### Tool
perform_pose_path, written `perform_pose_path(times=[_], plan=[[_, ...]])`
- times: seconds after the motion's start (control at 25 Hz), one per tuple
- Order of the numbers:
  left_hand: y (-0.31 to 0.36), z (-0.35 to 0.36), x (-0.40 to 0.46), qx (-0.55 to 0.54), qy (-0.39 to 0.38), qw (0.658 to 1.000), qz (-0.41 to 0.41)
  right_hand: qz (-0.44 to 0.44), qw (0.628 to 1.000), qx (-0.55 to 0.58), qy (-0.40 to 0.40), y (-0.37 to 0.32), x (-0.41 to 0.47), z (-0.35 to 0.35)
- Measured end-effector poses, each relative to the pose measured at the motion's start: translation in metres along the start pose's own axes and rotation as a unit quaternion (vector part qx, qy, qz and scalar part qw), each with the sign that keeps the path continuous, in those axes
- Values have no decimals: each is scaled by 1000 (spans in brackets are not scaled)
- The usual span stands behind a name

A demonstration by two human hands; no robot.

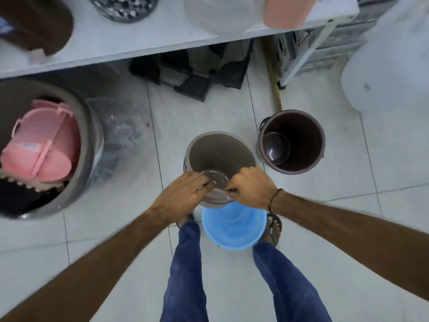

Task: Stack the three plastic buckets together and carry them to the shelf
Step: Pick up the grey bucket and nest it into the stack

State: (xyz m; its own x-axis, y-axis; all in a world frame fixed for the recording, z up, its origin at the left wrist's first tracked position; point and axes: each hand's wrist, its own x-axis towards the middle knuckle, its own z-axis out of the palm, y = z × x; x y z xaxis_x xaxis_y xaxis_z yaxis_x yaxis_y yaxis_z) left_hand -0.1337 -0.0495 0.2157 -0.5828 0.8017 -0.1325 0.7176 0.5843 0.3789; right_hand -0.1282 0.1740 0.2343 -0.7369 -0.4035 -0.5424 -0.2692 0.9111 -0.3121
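Now I have left hand (185, 189) and right hand (251, 185) clamped on grey-brown bucket's (218, 154) near rim, above blue bucket (234, 226) on floor (348, 228) | dark bucket (292, 141) beside | light, stiff, slick plastic; hold rim.

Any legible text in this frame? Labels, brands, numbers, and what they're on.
No text can be read.
Pink lid in the big tub: pale sticker, too blurred to read.
Grey-brown bucket base: moulded marks, unreadable.
Blue bucket, dark brown bucket: no visible text.
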Motion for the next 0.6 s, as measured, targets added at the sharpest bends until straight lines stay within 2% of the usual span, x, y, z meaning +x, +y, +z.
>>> perform_pose_path(times=[0.08,0.16,0.28,0.4,0.48,0.6], plan=[[55,19,-24,-32,-2,997,-64,-52,997,-29,-41,2,-39,11],[106,50,-43,-44,18,995,-83,-93,990,-65,-89,7,-73,35],[162,106,-60,-86,-15,984,-156,-119,974,-126,-147,14,-96,92],[188,170,-59,-105,-27,963,-246,-102,964,-168,-180,22,-91,157],[190,221,-54,-120,-32,948,-292,-98,966,-173,-168,28,-77,198],[183,275,-49,-99,-90,930,-341,-78,971,-156,-163,33,-59,250]])
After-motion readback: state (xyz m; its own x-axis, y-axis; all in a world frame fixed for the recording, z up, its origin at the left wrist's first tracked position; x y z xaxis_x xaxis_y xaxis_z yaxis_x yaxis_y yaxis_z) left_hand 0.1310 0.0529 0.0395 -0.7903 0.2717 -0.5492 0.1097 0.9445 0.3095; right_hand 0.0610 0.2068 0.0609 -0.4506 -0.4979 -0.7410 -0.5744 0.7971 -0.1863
